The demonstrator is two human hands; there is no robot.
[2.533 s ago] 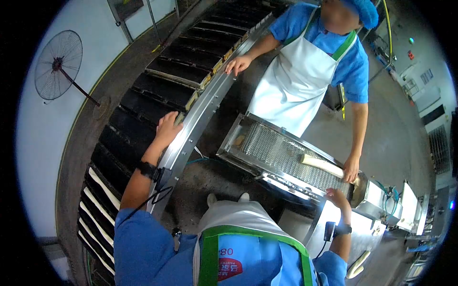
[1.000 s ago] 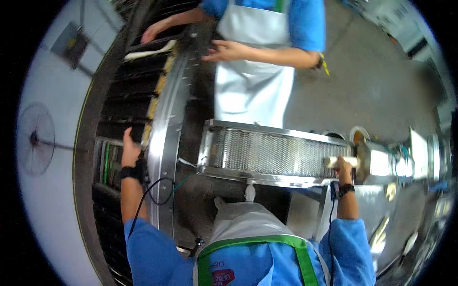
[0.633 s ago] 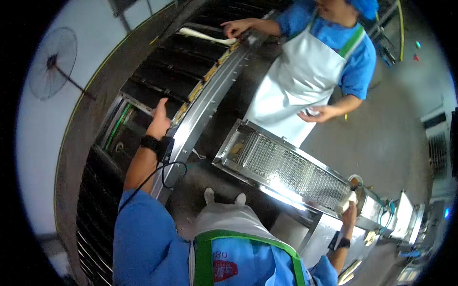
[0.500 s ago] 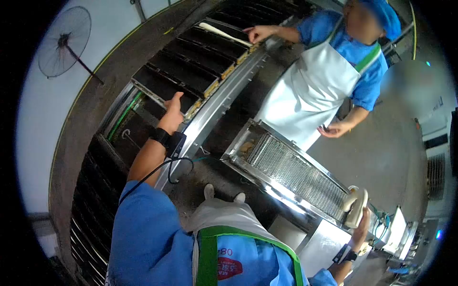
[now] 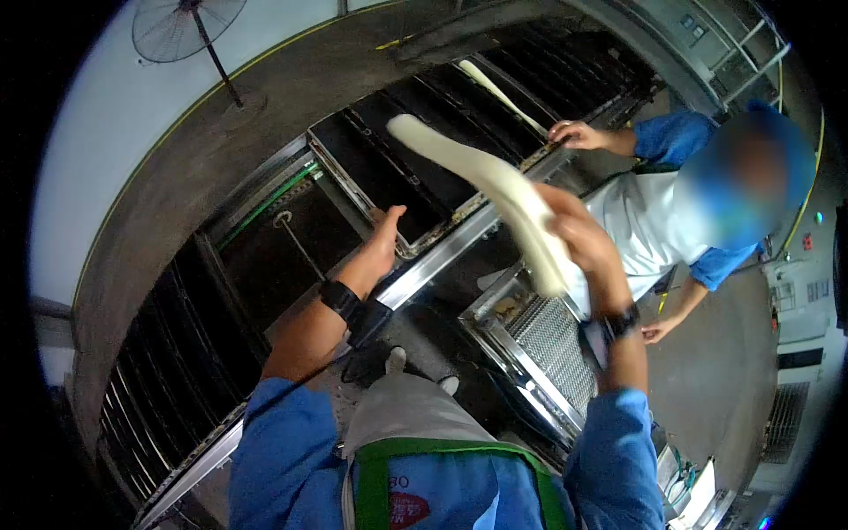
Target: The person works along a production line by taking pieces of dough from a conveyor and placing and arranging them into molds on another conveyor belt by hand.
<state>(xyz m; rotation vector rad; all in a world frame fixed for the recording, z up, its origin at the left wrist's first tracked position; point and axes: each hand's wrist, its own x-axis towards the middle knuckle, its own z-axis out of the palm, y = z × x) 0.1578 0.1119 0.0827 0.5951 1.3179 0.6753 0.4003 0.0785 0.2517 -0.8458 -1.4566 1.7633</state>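
Observation:
My right hand is closed round one end of a long, pale dough strip. The strip is lifted above the metal frame, and its far end reaches over a black grooved baking tray. At the near corner of that tray is my left hand, thumb raised and fingers at the rim, partly hidden. Another thin dough strip lies in a groove farther along, with a co-worker's hand at its near end.
A metal mesh conveyor stands to the right, before the co-worker's white apron. Left of the tray, the frame has an opening with a hooked rod. More black trays stretch down the left. A fan stands by the wall.
My right hand has come from the conveyor's far end to the tray, carrying the dough strip. The view has shifted. My left hand stays at the tray's corner, and the co-worker leans closer.

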